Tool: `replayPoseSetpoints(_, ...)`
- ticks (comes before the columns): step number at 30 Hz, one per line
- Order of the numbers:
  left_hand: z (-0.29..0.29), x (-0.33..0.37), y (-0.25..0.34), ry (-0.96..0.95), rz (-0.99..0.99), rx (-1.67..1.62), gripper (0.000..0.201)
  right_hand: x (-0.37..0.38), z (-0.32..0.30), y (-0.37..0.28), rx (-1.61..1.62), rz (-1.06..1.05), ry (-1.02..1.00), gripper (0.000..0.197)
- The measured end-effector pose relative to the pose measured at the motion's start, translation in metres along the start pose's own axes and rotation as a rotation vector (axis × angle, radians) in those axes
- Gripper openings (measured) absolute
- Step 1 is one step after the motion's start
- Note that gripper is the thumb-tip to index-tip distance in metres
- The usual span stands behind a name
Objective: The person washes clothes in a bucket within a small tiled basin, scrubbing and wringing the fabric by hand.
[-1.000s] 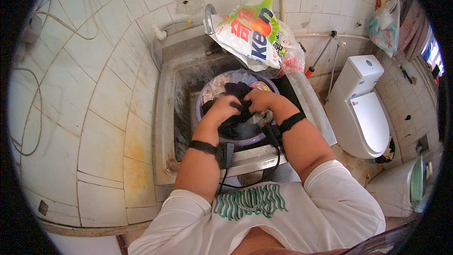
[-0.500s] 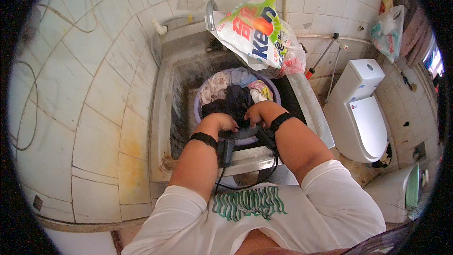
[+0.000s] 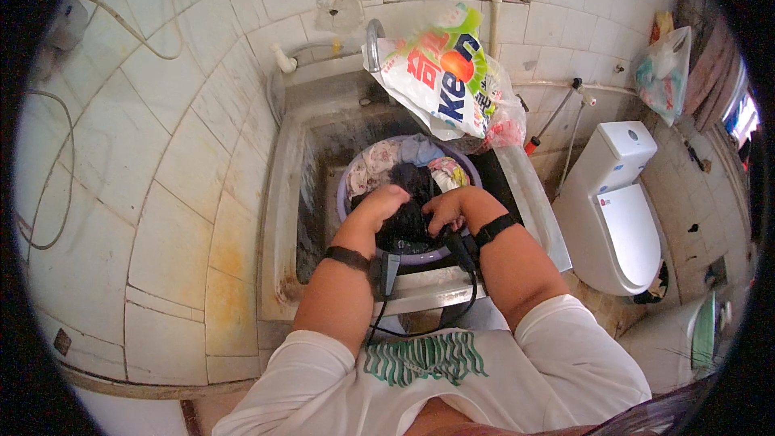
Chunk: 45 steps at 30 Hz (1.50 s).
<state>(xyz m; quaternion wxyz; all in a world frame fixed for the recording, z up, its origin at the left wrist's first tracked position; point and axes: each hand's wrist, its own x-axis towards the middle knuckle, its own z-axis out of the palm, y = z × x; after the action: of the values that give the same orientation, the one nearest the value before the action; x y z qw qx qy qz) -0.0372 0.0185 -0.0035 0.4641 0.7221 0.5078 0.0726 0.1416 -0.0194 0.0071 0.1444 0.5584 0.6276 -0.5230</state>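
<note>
A pale purple basin [image 3: 420, 257] of laundry sits in the metal-edged sink. In its near half lies a wet-looking black cloth garment [image 3: 404, 230]. My left hand [image 3: 386, 203] is curled over the garment's left side, thumb on top, its other fingers partly hidden. On the right side, my right hand [image 3: 446, 208] has its fingers bent into the same black cloth. Behind it in the basin are a floral cloth [image 3: 375, 163], a light blue cloth [image 3: 420, 148] and a patterned white-and-yellow cloth [image 3: 449, 173].
The stone-like sink [image 3: 278, 218] surrounds the basin. A large white-and-green plastic bag [image 3: 440, 73] hangs over its far right corner, by a curved tap [image 3: 374, 47]. Black strap devices with a cable [image 3: 379, 315] are on my forearms. A white toilet [image 3: 626, 218] stands to the right.
My left hand has risen and moved farther into the basin, its thumb now on top of the black garment. The right hand stays near the basin's right side. The view has shifted slightly.
</note>
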Motion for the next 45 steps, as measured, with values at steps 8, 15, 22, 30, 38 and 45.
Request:
replayPoseSetpoints(8,-0.018,-0.002,0.0,0.62,0.675,-0.355,0.027,0.014,-0.009,0.008,-0.017,-0.336,0.41,0.062)
replayPoseSetpoints(15,-0.012,-0.004,0.003,0.72,0.783,-0.355,0.027,-0.007,-0.016,-0.022,0.121,-0.532,0.95,0.047)
replayPoseSetpoints(22,0.01,0.033,-0.04,0.353,0.7,-0.925,0.035,-0.01,0.01,-0.055,0.267,-0.883,0.962,0.031)
replayPoseSetpoints(30,0.021,-0.007,0.021,0.45,0.286,-1.254,0.038,-0.003,0.001,-0.051,0.301,-0.331,1.093,0.036)
replayPoseSetpoints(38,0.024,0.005,0.011,0.393,0.442,-1.271,0.042,0.021,0.001,-0.029,0.279,-0.629,1.213,0.037)
replayPoseSetpoints(45,0.028,0.031,-0.025,0.161,0.064,-1.558,0.042,0.011,0.015,-0.053,-0.09,-0.796,1.158,0.043)
